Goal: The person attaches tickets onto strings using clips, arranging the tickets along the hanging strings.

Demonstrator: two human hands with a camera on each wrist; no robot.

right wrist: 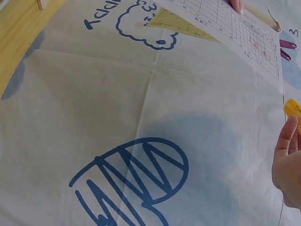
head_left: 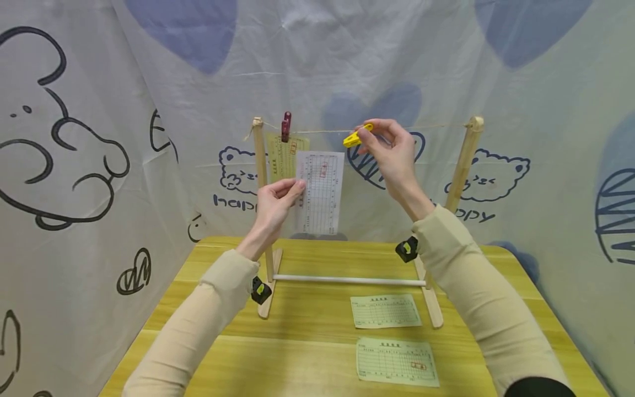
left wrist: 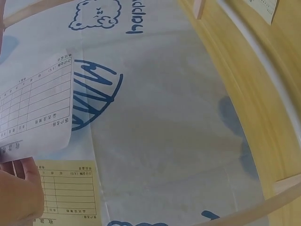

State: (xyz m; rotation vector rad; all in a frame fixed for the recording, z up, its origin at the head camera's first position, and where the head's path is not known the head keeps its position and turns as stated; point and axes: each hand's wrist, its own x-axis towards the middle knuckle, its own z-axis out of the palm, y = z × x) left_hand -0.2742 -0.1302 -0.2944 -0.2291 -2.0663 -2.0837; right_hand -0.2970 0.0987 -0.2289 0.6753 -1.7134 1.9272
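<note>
My left hand (head_left: pixel 276 205) pinches the left edge of a white printed receipt slip (head_left: pixel 324 201), which hangs upright just below the string (head_left: pixel 327 132). A yellow clothespin (head_left: pixel 358 135) is pinched between the thumb and fingers of my right hand (head_left: pixel 394 157), beside the string and to the right of the slip. Behind the white slip, a yellow receipt slip (head_left: pixel 284 160) hangs from the string under a dark red clothespin (head_left: pixel 286 127). The left wrist view has the white slip (left wrist: pixel 37 106) above the fingers; the right wrist view catches the yellow clothespin (right wrist: pixel 292 109) at its edge.
Two wooden posts, left (head_left: pixel 261 154) and right (head_left: pixel 463 165), carry the string, and a white rod (head_left: pixel 347 280) joins their feet. Two pale green slips, one farther (head_left: pixel 386 311) and one nearer (head_left: pixel 397 362), lie on the wooden table (head_left: pixel 278 353). A printed cloth (head_left: pixel 307 49) surrounds it.
</note>
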